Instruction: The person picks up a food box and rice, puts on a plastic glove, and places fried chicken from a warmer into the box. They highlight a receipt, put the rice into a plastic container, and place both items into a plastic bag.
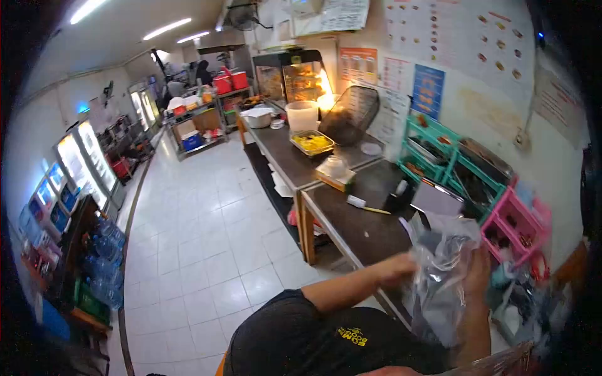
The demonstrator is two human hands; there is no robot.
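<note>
A clear plastic bag [439, 285] hangs in front of me at the counter's near end; something dark shows through its upper part. My right hand [478, 266] is closed on the bag's right side, its fingers partly hidden behind the plastic. At the bag's left edge is my left hand [398, 269], smeared by motion, so its grip on the plastic cannot be made out. Just beyond the bag, a flat grey-screened device [437, 199] leans on the counter. A white-capped marker-like item [356, 201] and a thin yellow stick [377, 211] lie farther left.
Along the wall stand green baskets [429, 147] and a pink basket [511, 229]. Down the dark counter [329, 219] are a small box [335, 174], a tray of yellow food [312, 143], a white bucket [302, 116] and a lit display case [304, 78]. Water bottles [106, 269] stand left.
</note>
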